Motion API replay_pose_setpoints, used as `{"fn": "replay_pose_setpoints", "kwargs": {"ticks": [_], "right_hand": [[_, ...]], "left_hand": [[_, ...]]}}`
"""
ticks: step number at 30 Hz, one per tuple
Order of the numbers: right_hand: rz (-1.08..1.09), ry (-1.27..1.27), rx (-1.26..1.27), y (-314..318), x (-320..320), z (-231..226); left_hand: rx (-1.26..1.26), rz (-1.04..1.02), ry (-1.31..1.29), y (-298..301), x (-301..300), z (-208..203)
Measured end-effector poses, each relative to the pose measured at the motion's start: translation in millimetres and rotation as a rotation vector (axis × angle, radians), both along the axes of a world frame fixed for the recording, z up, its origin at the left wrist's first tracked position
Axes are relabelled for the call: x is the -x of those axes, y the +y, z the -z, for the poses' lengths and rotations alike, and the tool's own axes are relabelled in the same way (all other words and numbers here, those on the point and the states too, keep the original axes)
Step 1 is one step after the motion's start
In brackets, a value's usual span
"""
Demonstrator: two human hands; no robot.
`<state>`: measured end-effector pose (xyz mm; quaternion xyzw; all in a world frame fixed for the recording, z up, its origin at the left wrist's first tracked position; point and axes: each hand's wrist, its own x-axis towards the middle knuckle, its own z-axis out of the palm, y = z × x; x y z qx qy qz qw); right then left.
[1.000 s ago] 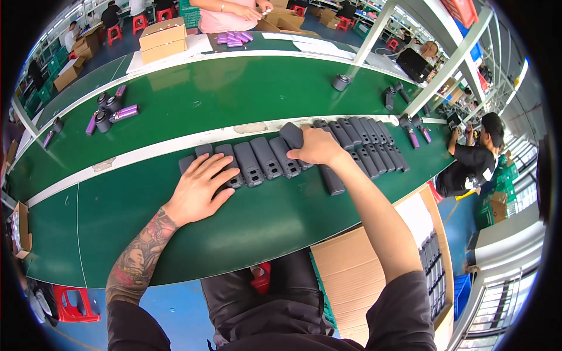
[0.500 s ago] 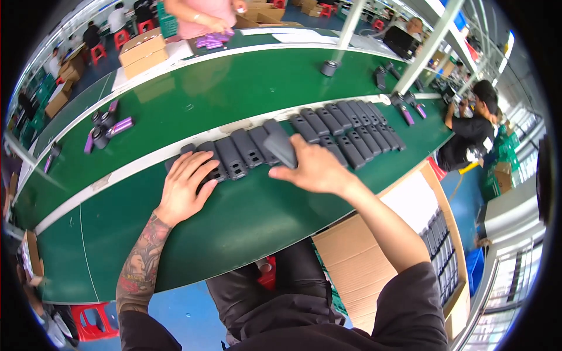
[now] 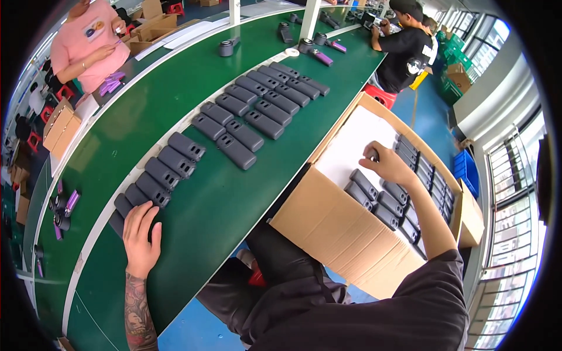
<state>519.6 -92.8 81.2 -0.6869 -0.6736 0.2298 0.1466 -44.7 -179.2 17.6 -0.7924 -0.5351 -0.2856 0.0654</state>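
Over the open cardboard box (image 3: pixel 328 196) on the right, my right hand (image 3: pixel 387 164) pinches a dark grey plastic housing (image 3: pixel 374 155); its dark end shows between the thumb and fingers, and my hand hides the rest. Just below it in the box lie more grey housings (image 3: pixel 364 184) in rows on white sheeting. My left hand (image 3: pixel 142 238) is open, its fingertips touching the nearest housings (image 3: pixel 147 188) of a short slanted row on the green bench. These housings are long and rounded, with small openings at one end. Farther along the bench lies a larger double row of them (image 3: pixel 263 105).
A pale strip (image 3: pixel 170 140) runs along the green bench (image 3: pixel 205 234) behind the housings. Black-and-purple devices (image 3: pixel 319 55) stand at the far end and at far left (image 3: pixel 61 213). A person in pink (image 3: pixel 91 44) works across the bench, another in black (image 3: pixel 404 52) at the far right.
My right hand has carried a grey housing from the bench to the box on the right. The view has turned right. My left hand stays by the row on the bench.
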Motion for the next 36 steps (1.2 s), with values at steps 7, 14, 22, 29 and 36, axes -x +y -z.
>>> {"fn": "replay_pose_setpoints", "kwargs": {"ticks": [7, 14, 22, 29, 36], "right_hand": [[-0.024, -0.201, 0.145, -28, -21, 45], [-0.161, -0.311, 0.128, -21, -24, 55], [-0.143, -0.343, 0.072, -27, -27, 50], [-0.329, -0.166, 0.246, -47, 2, 40], [-0.308, -0.158, 0.147, -54, -4, 44]], "left_hand": [[0.07, -0.035, -0.006, -2, -5, -2], [0.052, -0.049, -0.006, -5, -5, -4], [0.028, -0.036, -0.012, -5, -3, -5], [-0.008, -0.023, -0.025, -3, 2, -7], [-0.079, 0.009, -0.065, -2, 14, -3]]}}
